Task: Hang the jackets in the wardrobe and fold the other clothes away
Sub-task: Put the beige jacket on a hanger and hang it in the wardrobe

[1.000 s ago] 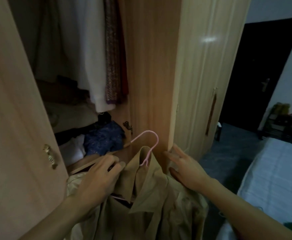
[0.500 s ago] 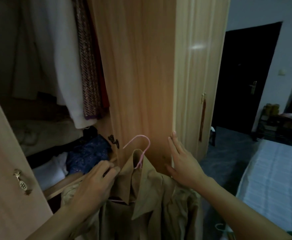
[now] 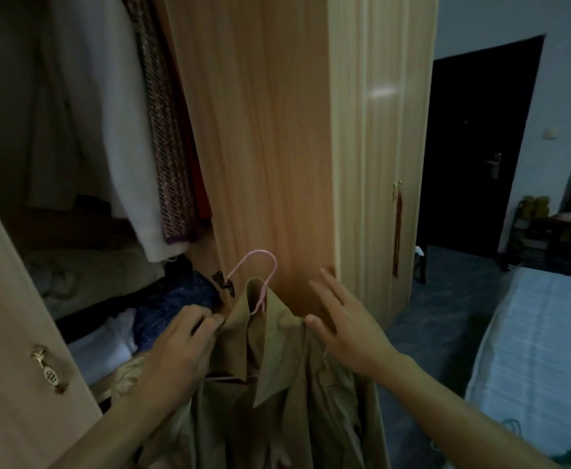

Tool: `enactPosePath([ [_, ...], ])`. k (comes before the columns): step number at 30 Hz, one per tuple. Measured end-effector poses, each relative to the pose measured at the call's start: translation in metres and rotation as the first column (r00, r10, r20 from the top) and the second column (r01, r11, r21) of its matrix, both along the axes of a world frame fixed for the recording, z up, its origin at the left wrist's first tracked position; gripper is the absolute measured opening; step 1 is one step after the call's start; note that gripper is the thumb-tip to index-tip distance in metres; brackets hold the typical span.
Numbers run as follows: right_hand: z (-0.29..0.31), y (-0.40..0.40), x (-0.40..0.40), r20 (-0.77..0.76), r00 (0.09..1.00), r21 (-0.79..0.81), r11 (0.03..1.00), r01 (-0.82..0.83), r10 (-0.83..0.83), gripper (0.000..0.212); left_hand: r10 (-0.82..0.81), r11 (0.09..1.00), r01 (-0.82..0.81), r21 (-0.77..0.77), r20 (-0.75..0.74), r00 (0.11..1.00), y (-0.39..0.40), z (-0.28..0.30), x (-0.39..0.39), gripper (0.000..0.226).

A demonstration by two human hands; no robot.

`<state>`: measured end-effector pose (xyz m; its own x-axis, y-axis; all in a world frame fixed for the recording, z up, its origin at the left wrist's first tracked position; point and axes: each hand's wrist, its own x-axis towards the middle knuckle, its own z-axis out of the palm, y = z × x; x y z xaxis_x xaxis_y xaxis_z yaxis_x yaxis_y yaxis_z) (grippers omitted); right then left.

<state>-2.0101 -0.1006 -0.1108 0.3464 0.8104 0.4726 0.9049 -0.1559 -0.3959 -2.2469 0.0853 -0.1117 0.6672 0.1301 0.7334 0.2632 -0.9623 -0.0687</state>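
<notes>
Hanging step in hand: left hand [image 3: 175,353] pinches the tan jacket [image 3: 277,384] on its pink hanger [image 3: 260,282], near the open wardrobe [image 3: 260,130]; right hand [image 3: 341,323], fingers spread, grips nothing; next, lifting the hook up to the rail, unseen.

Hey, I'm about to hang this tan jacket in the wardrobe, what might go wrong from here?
1. Only the left hand pinches the tan jacket at the collar; the right hand is open, so it may slide off the pink hanger.
2. The hook sits near the door hinge and could snag on it.
3. The hanging clothes look packed, leaving little room.
</notes>
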Motion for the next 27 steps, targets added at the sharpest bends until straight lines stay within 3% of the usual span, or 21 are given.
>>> enactPosePath([
  [6,-0.001,0.010,-0.026,0.065,0.976,0.026,0.977,-0.211,0.209,0.042,0.039,0.999,-0.040,0.008,0.039,0.998,0.006,0.004,-0.023,0.026],
  [13,0.012,0.049,-0.078,0.092,0.957,0.301,0.909,-0.289,0.274,0.012,0.058,0.998,-0.062,0.030,0.105,0.993,0.009,0.007,-0.074,0.021],
  [18,0.010,0.078,-0.123,0.164,0.952,0.413,0.858,-0.305,0.260,0.010,0.171,0.983,-0.177,0.057,0.108,0.979,0.020,0.007,-0.126,0.018],
  [27,0.007,0.111,-0.177,-0.031,0.962,0.489,0.844,-0.222,0.271,0.017,0.153,0.987,-0.149,-0.067,0.059,0.986,0.026,0.017,-0.185,0.019],
])
